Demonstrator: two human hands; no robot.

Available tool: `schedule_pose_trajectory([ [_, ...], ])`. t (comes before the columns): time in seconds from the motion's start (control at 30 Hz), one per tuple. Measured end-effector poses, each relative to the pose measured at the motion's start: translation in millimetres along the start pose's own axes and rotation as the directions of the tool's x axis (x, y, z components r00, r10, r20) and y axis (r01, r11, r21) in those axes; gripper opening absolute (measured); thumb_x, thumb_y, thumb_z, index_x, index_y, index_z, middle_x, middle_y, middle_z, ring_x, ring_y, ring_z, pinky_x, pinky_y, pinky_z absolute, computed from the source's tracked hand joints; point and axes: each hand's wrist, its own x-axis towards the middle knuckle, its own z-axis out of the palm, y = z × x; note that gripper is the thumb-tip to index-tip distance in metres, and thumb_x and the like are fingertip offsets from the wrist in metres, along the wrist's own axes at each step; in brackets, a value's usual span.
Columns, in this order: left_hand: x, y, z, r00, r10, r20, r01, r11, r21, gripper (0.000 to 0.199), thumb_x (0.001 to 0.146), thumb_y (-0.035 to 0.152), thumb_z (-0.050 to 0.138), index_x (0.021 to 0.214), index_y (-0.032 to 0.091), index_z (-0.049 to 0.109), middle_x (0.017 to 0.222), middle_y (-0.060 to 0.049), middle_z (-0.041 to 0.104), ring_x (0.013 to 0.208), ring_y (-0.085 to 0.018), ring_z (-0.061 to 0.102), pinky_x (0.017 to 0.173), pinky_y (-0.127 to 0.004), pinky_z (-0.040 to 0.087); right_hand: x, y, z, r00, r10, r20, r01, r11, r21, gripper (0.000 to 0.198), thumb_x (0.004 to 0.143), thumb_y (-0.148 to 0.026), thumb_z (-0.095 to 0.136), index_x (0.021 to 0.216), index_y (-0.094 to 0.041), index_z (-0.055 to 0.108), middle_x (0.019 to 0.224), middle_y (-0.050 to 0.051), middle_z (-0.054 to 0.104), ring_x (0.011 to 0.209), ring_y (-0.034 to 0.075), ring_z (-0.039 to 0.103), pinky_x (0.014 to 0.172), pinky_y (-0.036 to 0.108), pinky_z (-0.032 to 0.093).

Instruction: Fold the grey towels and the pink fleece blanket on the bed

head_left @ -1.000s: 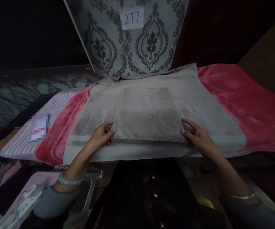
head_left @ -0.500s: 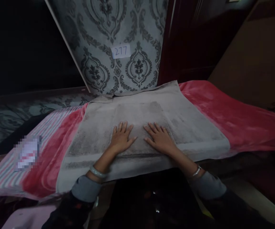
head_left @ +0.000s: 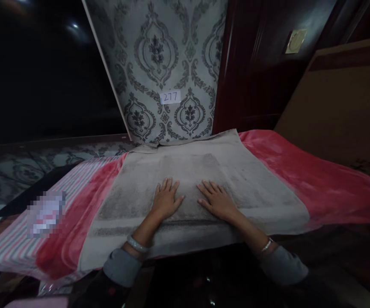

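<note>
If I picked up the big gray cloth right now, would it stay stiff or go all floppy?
The gray cloth would probably flop, since one far corner is folded over. Its fuzzy-looking surface suggests it may not be very slippery.

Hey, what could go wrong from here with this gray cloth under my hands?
The left hand and right hand, flat on the gray cloth, might drag it into wrinkles. Its rumpled far-left corner could set in a crease. The red blanket underneath may shift too.
</note>
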Motion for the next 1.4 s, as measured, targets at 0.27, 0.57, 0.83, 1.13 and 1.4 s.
schedule_pose_trajectory([
  [0.27, 11, -24, -9, 0.997, -0.070, -0.034, 0.056, 0.950, -0.308, 0.056, 0.082, 0.052, 0.065, 0.129, 0.022, 0.061, 0.155, -0.020, 0.043, 0.149, -0.036, 0.029, 0.121, -0.058, 0.011, 6, 34, -28, 0.996, 0.056, 0.072, -0.056, 0.998, 0.009, 0.058, 0.101, -0.045, 0.038, 0.152, -0.017, 0.043, 0.157, 0.015, 0.038, 0.146, 0.030, 0.032, 0.117, 0.055, 0.028],
  [0.57, 111, -4, -13, 0.986, 0.143, -0.085, -0.160, 0.955, -0.250, 0.047, 0.089, 0.044, 0.059, 0.134, 0.028, 0.060, 0.156, -0.014, 0.044, 0.150, -0.037, 0.028, 0.121, -0.063, 0.006, 116, 19, -32, 0.998, 0.031, -0.058, -0.033, 0.998, -0.046, 0.053, 0.105, -0.037, 0.032, 0.155, -0.022, 0.038, 0.161, 0.010, 0.031, 0.149, 0.031, 0.025, 0.117, 0.057, 0.026],
  [0.83, 102, -12, 14, 0.998, 0.001, -0.062, 0.009, 0.986, 0.164, 0.064, 0.096, 0.055, 0.043, 0.150, 0.021, 0.045, 0.160, -0.017, 0.036, 0.150, -0.039, 0.024, 0.120, -0.062, 0.018, 113, 42, 9, 0.997, 0.050, -0.059, -0.050, 0.999, -0.004, 0.055, 0.105, -0.045, 0.033, 0.157, -0.026, 0.035, 0.163, 0.006, 0.028, 0.150, 0.030, 0.022, 0.120, 0.056, 0.021],
  [1.13, 106, -15, 5, 0.992, -0.125, 0.012, 0.121, 0.978, 0.169, 0.073, 0.096, 0.059, 0.041, 0.154, 0.016, 0.038, 0.164, -0.018, 0.025, 0.153, -0.035, 0.017, 0.122, -0.060, 0.017, 115, 48, 13, 0.998, 0.042, -0.040, -0.041, 0.999, 0.030, 0.056, 0.104, -0.048, 0.035, 0.157, -0.029, 0.034, 0.163, 0.004, 0.027, 0.151, 0.031, 0.021, 0.119, 0.059, 0.023],
  [1.4, 123, -54, -5, 0.986, -0.141, 0.094, 0.131, 0.986, 0.099, 0.068, 0.097, 0.057, 0.040, 0.156, 0.025, 0.033, 0.167, -0.009, 0.015, 0.155, -0.031, 0.011, 0.121, -0.060, 0.018, 117, 43, 9, 0.998, 0.061, -0.014, -0.061, 0.997, 0.038, 0.056, 0.104, -0.046, 0.037, 0.157, -0.028, 0.034, 0.163, 0.003, 0.028, 0.150, 0.030, 0.022, 0.120, 0.058, 0.021],
])
